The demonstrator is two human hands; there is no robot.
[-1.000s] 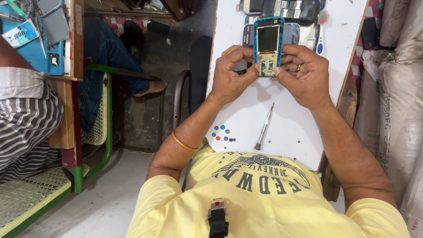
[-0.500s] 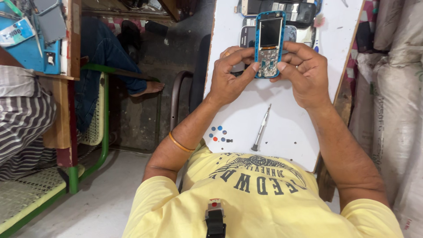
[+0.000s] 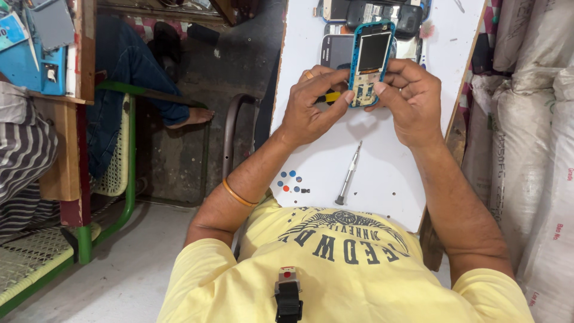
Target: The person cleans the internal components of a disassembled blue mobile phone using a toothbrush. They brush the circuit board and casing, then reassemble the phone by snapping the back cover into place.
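Observation:
A small keypad phone (image 3: 371, 63) with a blue frame and its front cover off is held upright above the white board (image 3: 382, 173). My left hand (image 3: 311, 107) grips its lower left side, thumb on the bare keypad area. My right hand (image 3: 409, 98) holds the lower right side, fingers wrapped behind it. A yellow-and-black tool (image 3: 327, 96) shows under my left fingers. A slim metal screwdriver (image 3: 348, 173) lies on the board below my hands.
Several other phones (image 3: 371, 12) lie at the board's far end. A few small coloured dots and screws (image 3: 291, 181) sit near the board's left edge. White sacks (image 3: 532, 149) stand to the right. Another person's legs (image 3: 137, 72) and a green bench (image 3: 113, 179) are at left.
The phone and both hands have stayed together on the board with only slight shifts; my fingers have adjusted around the phone's lower half.

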